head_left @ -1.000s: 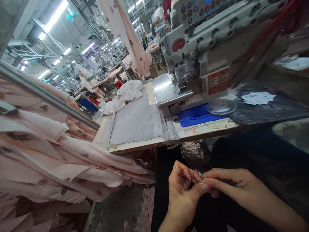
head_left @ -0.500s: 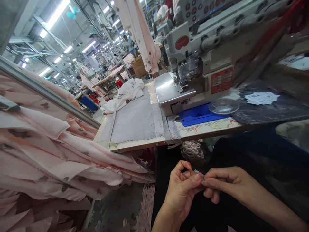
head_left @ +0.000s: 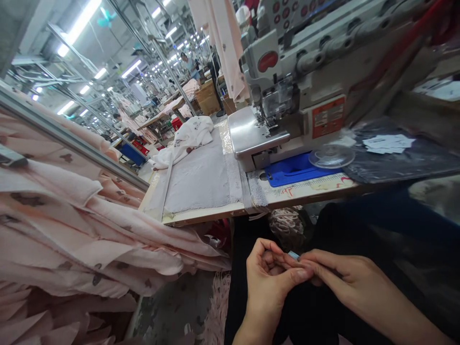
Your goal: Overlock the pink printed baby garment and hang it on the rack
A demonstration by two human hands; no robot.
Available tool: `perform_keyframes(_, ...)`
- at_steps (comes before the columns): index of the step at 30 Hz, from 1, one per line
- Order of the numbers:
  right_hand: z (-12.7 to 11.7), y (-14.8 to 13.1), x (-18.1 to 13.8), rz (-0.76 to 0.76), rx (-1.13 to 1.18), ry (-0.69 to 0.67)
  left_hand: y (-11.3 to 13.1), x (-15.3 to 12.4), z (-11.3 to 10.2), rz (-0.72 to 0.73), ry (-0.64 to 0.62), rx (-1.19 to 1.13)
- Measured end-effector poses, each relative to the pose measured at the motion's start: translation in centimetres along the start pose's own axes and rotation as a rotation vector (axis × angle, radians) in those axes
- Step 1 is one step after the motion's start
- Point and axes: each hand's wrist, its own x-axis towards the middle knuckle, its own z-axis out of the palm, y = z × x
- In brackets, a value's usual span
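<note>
My left hand (head_left: pixel 270 274) and my right hand (head_left: pixel 339 273) meet fingertip to fingertip over the dark-clothed lap, below the table edge. A small flat light-blue piece (head_left: pixel 293 255) sticks up where the fingertips come together; its lower part is hidden by the fingers. The left hand's fingers are curled, with its thumb pressed toward the right fingertips. My right hand is closed in a pinch at the piece's lower end. What kind of thing the piece is cannot be made out.
A sewing machine (head_left: pixel 268 86) stands on the table (head_left: pixel 204 218). Nearby lie a blue tray (head_left: pixel 287 176), a clear disc (head_left: pixel 331 157), white labels (head_left: pixel 388 143) and a white printed cloth (head_left: pixel 192 133). Pink fabric (head_left: pixel 72 225) hangs at left. A person (head_left: pixel 189 66) stands far back.
The left hand has turned slightly, its thumb moving right onto the right fingertips. More of the light-blue piece shows. The pink cloth hanging by the machine has shifted right in view.
</note>
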Motion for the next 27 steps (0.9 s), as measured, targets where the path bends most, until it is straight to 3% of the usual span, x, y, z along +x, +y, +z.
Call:
perform_keyframes(5,0.7,0.3,-0.5,-0.072,-0.120,0.094,-0.5,0.1,0.0,0.047,0.031,-0.010)
perform_keyframes(14,-0.5,-0.1,-0.4,-0.026,0.078,-0.088,-0.7,0.0,-0.4,0.054,-0.072,-0.038)
perform_keyframes(20,-0.9,-1.6,-0.1,0.007,0.231,-0.152,-0.2,0.4,-0.7,-0.113,-0.198,-0.138)
perform_keyframes(27,-0.6,-1.0,0.0,0.027,0.351,-0.215,-0.1,0.8,-1.8,-0.276,-0.341,-0.275)
